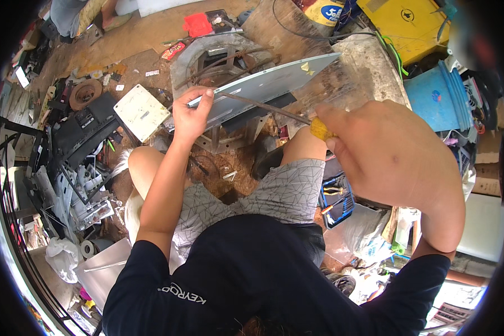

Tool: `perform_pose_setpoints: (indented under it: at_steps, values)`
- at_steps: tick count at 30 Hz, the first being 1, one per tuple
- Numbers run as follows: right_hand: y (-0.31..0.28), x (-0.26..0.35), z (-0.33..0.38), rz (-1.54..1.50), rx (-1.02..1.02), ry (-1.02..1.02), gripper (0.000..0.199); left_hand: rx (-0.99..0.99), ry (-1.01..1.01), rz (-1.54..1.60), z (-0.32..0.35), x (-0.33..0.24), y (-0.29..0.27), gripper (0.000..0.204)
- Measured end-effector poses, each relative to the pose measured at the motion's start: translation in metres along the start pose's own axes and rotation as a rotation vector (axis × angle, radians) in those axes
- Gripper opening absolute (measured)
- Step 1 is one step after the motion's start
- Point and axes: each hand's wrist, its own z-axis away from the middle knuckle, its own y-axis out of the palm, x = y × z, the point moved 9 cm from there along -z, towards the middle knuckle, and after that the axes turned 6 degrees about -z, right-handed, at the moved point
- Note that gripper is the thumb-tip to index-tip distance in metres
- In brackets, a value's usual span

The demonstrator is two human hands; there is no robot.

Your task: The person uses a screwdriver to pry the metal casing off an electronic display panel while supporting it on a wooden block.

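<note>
A thin silver-grey flat panel (pixel 274 81) stands tilted on its edge on a metal stand in front of my knees. My left hand (pixel 189 115) grips the panel's near left corner, thumb on top. My right hand (pixel 392 154) is closed around the yellow handle (pixel 321 130) of a long screwdriver. Its rusty shaft (pixel 263 106) runs left along the panel's lower edge, and the tip reaches close to my left hand's fingers. My bare knees and grey patterned shorts lie just below both hands.
A white square box (pixel 143 112) lies left of the panel, beside dismantled black electronics (pixel 78 134). Stacked blue buckets (pixel 439 95) and a yellow case (pixel 409 22) stand at the right. A blue tool tray (pixel 336 199) sits by my right thigh. Another person sits at the top left (pixel 73 14).
</note>
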Motion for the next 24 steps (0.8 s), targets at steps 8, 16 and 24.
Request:
perform_pose_setpoints:
  at_steps: [8, 16, 24]
  values:
    - [0.151, -0.080, 0.058, -0.573, -0.618, 0.180, 0.049, -0.027, 0.023, 0.014, 0.003, -0.008, 0.004, 0.019]
    - [0.247, -0.077, 0.028, -0.782, -0.729, 0.244, 0.050, -0.031, -0.032, -0.007, -0.001, 0.010, -0.010, 0.021]
    - [0.245, -0.083, 0.021, -0.757, -0.816, 0.211, 0.051, -0.039, -0.024, -0.012, 0.000, 0.008, -0.008, 0.022]
